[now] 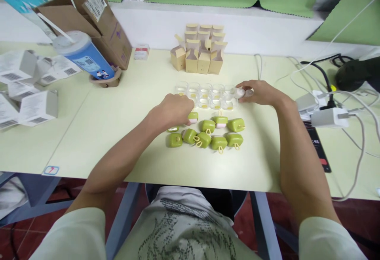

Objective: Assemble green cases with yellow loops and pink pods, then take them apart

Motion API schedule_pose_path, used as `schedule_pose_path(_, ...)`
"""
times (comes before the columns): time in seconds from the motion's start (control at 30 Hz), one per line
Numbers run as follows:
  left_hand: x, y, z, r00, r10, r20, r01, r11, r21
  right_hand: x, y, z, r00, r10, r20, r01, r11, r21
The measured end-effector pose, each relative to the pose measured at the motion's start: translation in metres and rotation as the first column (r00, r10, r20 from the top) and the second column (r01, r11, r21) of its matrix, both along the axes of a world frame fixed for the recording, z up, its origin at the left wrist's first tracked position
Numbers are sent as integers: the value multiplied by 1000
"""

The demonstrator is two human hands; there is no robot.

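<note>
My left hand has its fingers curled round one small green case with a pale pink band, at the left of the back row. Several more glossy green cases with yellow loops lie close together on the table in front of me. Behind them stand two rows of clear plastic cups with yellow marks. At the right end of those rows, my right hand pinches a clear plastic piece. Its exact shape is hard to make out, and my fingers partly cover it.
Small open cartons are grouped at the wall. On the left are white boxes, a blue cup and a brown paper bag. Chargers, cables and a phone lie to the right.
</note>
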State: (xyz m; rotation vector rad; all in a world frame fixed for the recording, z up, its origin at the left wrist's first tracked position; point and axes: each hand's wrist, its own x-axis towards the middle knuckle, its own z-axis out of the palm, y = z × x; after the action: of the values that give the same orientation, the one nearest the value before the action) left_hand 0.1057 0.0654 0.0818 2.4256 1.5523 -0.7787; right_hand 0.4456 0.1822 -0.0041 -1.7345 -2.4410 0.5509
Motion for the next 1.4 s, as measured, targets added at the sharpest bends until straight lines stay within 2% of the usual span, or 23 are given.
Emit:
schedule_pose_path(0.13, 2, -1, -2, 1000, -4, 29, 3, 999, 51, 8, -2, 4, 996, -16, -92, 14, 1000, -20)
schedule_pose_path(0.23, 4, -3, -6, 998, 0, 64, -5, 997, 83, 20, -7, 17, 990, -82, -112, 77, 996, -43)
schedule_pose_path(0.33, 7, -5, -9, 996, -12, 88, 4, 996, 95, 32, -14, 35, 967, -241, -81, 238, 970, -46)
schedule_pose_path(0.43, 11, -7, -13, 995, -25, 94, 17, 996, 86, 34, -20, 50, 925, -378, 27, 379, 923, -69)
schedule_pose_path(0.5, 14, -7, -17, 993, -34, 115, 25, 997, 76, 29, -25, 57, 907, -418, 59, 420, 907, -35)
schedule_pose_path(0.6, 17, -7, -23, 987, -44, 157, 30, 995, 95, 15, -35, 67, 886, -457, -79, 463, 882, 87)
schedule_pose_path(0.73, 18, -13, -21, 981, -36, 190, 17, 995, 100, -4, -55, 82, 868, -372, -328, 451, 869, 205)
schedule_pose_path(0.83, 10, -16, -11, 960, -80, 270, 50, 992, 115, -22, -73, 95, 868, -208, -450, 356, 893, 275)
schedule_pose_path(0.9, 1, -14, -2, 918, -99, 384, 50, 990, 135, -38, -85, 103, 843, -86, -532, 280, 914, 295)
schedule_pose_path(0.97, -9, -8, 6, 832, -45, 552, -32, 991, 129, -57, -96, 108, 806, 37, -591, 178, 936, 302)
schedule_pose_path(1.0, -13, -4, 9, 766, -8, 643, -89, 989, 119, -67, -102, 109, 795, 109, -597, 96, 949, 302)
schedule_pose_path(1.07, -18, 3, 12, 594, 45, 804, -189, 978, 84, -87, -110, 108, 759, 276, -590, -105, 946, 307)
schedule_pose_path(1.13, -20, 8, 11, 391, 52, 919, -227, 973, 42, -104, -115, 100, 742, 384, -549, -205, 910, 360)
schedule_pose_path(1.2, -19, 11, 7, 176, 62, 982, -206, 978, -25, -117, -115, 89, 769, 399, -499, -163, 878, 451)
schedule_pose_path(1.27, -16, 13, 1, 8, 94, 996, -168, 982, -92, -124, -112, 77, 800, 361, -480, -58, 842, 537)
schedule_pose_path(1.33, -13, 13, -4, -70, 97, 993, -171, 979, -108, -127, -109, 68, 807, 349, -477, 7, 802, 598)
schedule_pose_path(1.4, -10, 12, -8, -52, 30, 998, -218, 975, -41, -126, -107, 64, 810, 375, -450, 4, 764, 646)
